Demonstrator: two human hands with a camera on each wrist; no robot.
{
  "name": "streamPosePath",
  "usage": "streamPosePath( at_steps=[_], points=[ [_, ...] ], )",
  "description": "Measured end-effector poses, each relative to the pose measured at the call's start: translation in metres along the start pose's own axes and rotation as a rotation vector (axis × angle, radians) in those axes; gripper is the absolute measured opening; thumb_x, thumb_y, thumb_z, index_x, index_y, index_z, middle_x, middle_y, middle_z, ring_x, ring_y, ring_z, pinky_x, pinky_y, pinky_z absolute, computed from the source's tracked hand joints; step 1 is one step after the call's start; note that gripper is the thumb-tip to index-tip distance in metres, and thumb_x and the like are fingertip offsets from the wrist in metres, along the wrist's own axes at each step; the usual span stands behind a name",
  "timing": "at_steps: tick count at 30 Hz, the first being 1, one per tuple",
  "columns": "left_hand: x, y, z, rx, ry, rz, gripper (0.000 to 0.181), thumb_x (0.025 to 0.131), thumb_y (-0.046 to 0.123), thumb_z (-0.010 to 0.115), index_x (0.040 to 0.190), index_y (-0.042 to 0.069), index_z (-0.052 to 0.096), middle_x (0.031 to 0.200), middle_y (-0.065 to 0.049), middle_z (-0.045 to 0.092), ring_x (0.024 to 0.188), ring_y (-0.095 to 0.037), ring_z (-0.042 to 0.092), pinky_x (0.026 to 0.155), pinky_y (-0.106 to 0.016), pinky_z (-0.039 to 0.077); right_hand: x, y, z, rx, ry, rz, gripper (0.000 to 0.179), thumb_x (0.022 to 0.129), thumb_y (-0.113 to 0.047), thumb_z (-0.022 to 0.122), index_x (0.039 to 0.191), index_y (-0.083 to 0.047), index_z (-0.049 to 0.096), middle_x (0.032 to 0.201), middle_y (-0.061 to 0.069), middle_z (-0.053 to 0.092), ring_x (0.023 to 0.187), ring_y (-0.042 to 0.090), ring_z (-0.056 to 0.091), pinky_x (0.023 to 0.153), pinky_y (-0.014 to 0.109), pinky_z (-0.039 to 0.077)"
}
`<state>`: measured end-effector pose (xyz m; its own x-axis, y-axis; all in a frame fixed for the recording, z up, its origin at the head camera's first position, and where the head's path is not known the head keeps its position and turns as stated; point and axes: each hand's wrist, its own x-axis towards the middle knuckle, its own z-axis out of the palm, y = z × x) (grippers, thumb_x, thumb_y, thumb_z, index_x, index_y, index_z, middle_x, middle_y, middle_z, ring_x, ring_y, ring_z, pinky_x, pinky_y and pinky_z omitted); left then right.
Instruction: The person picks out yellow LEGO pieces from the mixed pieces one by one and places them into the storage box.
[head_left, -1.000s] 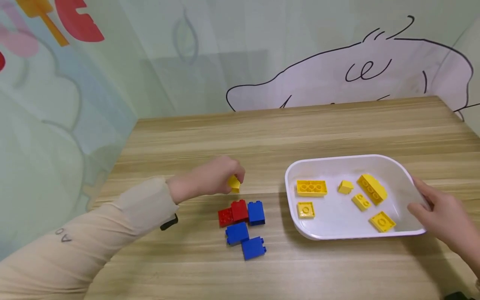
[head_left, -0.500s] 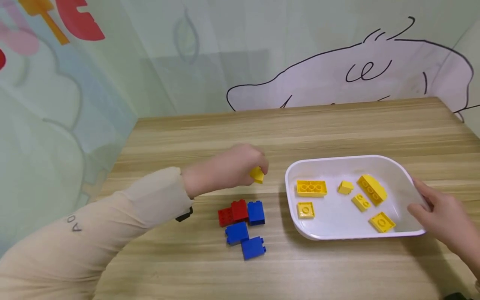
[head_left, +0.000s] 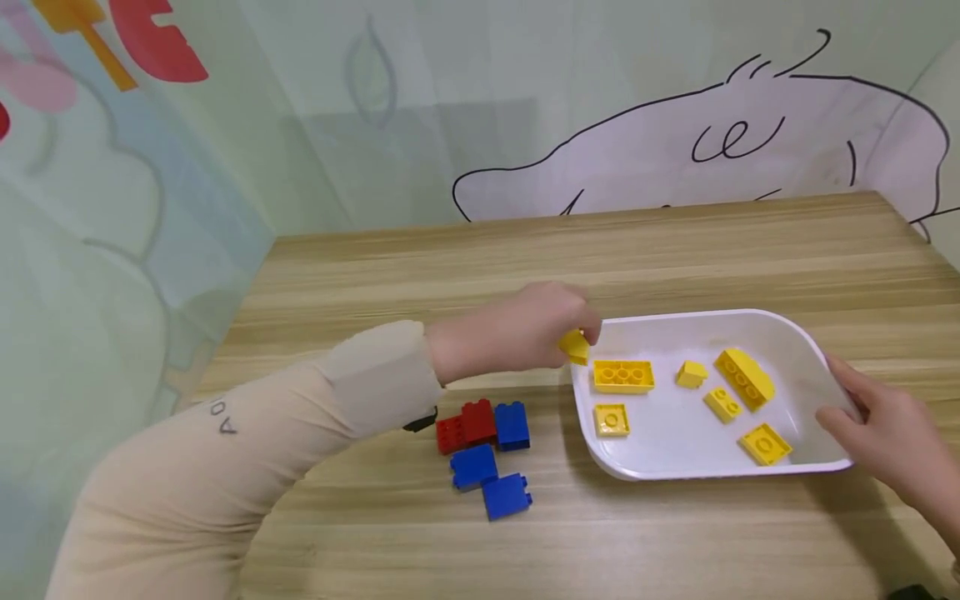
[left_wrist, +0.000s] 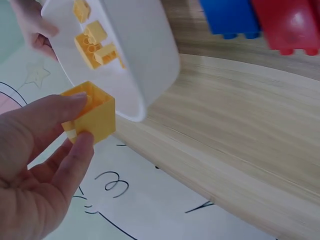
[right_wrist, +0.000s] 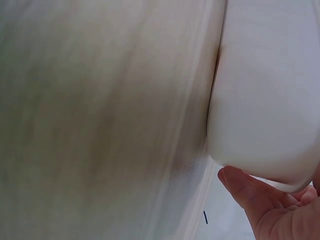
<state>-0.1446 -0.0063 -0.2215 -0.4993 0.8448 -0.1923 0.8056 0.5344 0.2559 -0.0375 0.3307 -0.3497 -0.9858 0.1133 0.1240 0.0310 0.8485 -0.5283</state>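
My left hand (head_left: 525, 327) pinches a yellow toy brick (head_left: 575, 346) at the left rim of the white bin (head_left: 675, 472). In the left wrist view, thumb and fingers grip this hollow yellow brick (left_wrist: 97, 117) by its sides, with its open face showing. My right hand (head_left: 888, 429) holds the bin's right end, thumb over the rim; in the right wrist view the fingers (right_wrist: 245, 190) lie against the outside of its wall. Several yellow pieces lie in the bin, among them a long brick (head_left: 623, 377), a square brick (head_left: 612, 420) and a rounded brick (head_left: 745, 377).
Left of the bin, a group of bricks lies on the wooden table (head_left: 360, 275): a red brick (head_left: 478, 422), a blue brick (head_left: 513, 426) and several others. A wall with a line drawing (head_left: 697, 150) stands behind the table's far edge.
My left hand has carried the yellow brick rightward, from above the red and blue bricks to the bin's left rim. The right hand and the bin have stayed in place.
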Motion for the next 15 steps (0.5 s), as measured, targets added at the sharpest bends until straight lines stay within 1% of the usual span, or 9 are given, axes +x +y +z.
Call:
streamPosePath(
  at_steps=[1, 2, 7, 8, 9, 11, 14, 15],
  points=[
    [0.004, 0.003, -0.001, 0.000, -0.007, 0.009, 0.024, 0.081, 0.003, 0.069, 0.104, 0.009, 0.068, 0.107, -0.002, 0.063, 0.094, -0.014, 0.052, 0.083, -0.018, 0.043, 0.000, 0.001, 0.000, -0.003, -0.004, 0.004, 0.058, 0.076, -0.003, 0.061, 0.129, 0.014, 0.043, 0.104, 0.042, 0.052, 0.062, 0.012, 0.048, 0.050, 0.005, 0.031],
    [0.010, 0.006, -0.001, 0.009, -0.018, 0.019, 0.024, 0.081, 0.003, 0.069, 0.105, 0.009, 0.068, 0.107, -0.001, 0.063, 0.094, -0.014, 0.052, 0.083, -0.019, 0.043, 0.000, 0.001, 0.001, -0.005, -0.011, 0.009, 0.058, 0.077, -0.003, 0.061, 0.129, 0.013, 0.043, 0.105, 0.042, 0.051, 0.063, 0.015, 0.049, 0.050, 0.005, 0.031],
    [0.033, 0.023, -0.002, 0.044, -0.054, 0.090, 0.022, 0.083, 0.004, 0.066, 0.105, 0.008, 0.067, 0.105, 0.000, 0.063, 0.094, -0.013, 0.052, 0.084, -0.018, 0.041, -0.003, 0.002, 0.002, -0.005, -0.016, 0.015, 0.058, 0.077, -0.004, 0.061, 0.130, 0.012, 0.043, 0.103, 0.042, 0.053, 0.062, 0.016, 0.049, 0.050, 0.006, 0.031],
    [0.037, 0.026, -0.002, 0.054, -0.056, 0.105, 0.022, 0.083, 0.004, 0.066, 0.104, 0.008, 0.067, 0.105, 0.000, 0.063, 0.094, -0.013, 0.052, 0.084, -0.018, 0.041, -0.004, 0.002, 0.002, -0.004, -0.013, 0.012, 0.058, 0.077, -0.004, 0.061, 0.130, 0.012, 0.043, 0.102, 0.042, 0.053, 0.062, 0.014, 0.048, 0.050, 0.007, 0.031],
    [0.040, 0.029, -0.002, 0.046, -0.057, 0.118, 0.022, 0.083, 0.004, 0.066, 0.105, 0.008, 0.066, 0.105, 0.001, 0.063, 0.094, -0.013, 0.052, 0.084, -0.017, 0.040, -0.004, 0.002, 0.002, -0.001, -0.008, 0.008, 0.058, 0.077, -0.004, 0.061, 0.130, 0.012, 0.044, 0.102, 0.042, 0.054, 0.061, 0.011, 0.047, 0.050, 0.007, 0.031],
    [0.048, 0.035, -0.003, 0.043, -0.057, 0.142, 0.022, 0.084, 0.004, 0.064, 0.106, 0.008, 0.066, 0.104, 0.002, 0.062, 0.094, -0.012, 0.051, 0.084, -0.016, 0.039, -0.004, 0.002, 0.002, -0.004, 0.000, 0.000, 0.057, 0.076, -0.003, 0.061, 0.129, 0.012, 0.045, 0.100, 0.041, 0.055, 0.060, 0.009, 0.046, 0.050, 0.008, 0.031],
    [0.059, 0.045, -0.005, 0.033, -0.060, 0.163, 0.021, 0.085, 0.003, 0.062, 0.105, 0.009, 0.065, 0.103, 0.003, 0.060, 0.094, -0.012, 0.049, 0.083, -0.014, 0.038, -0.002, 0.002, 0.001, -0.001, 0.007, -0.008, 0.057, 0.076, -0.003, 0.061, 0.129, 0.012, 0.045, 0.100, 0.042, 0.054, 0.060, 0.009, 0.046, 0.050, 0.007, 0.031],
    [0.063, 0.048, -0.005, 0.028, -0.060, 0.170, 0.021, 0.085, 0.003, 0.062, 0.105, 0.009, 0.065, 0.102, 0.003, 0.060, 0.094, -0.012, 0.049, 0.083, -0.014, 0.037, -0.002, 0.001, 0.001, -0.003, 0.007, -0.009, 0.057, 0.076, -0.003, 0.061, 0.129, 0.012, 0.045, 0.101, 0.042, 0.054, 0.061, 0.012, 0.047, 0.049, 0.007, 0.031]
  ],
)
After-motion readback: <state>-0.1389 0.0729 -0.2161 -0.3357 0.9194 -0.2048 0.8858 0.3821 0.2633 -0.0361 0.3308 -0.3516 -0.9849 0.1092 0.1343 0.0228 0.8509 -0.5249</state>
